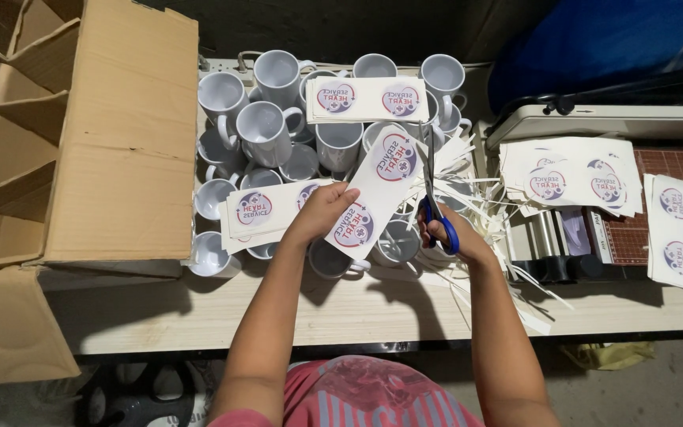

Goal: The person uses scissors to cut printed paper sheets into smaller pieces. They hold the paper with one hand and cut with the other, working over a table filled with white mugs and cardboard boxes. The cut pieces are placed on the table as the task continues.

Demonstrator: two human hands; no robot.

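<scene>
The left hand pinches a printed paper strip by its lower edge, held above the white mugs on the table. The right hand, fingers through blue-handled scissors, cuts along the strip's right edge. Trimming cleanly likely calls for keeping the paper taut and blades parallel to the print; offcuts lie just right of the hands.

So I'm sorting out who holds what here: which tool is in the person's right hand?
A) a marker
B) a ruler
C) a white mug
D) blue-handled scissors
D: the right hand grips blue-handled scissors, blades pointing up along the edge of the printed paper strip that the left hand holds above the white mugs.
</scene>
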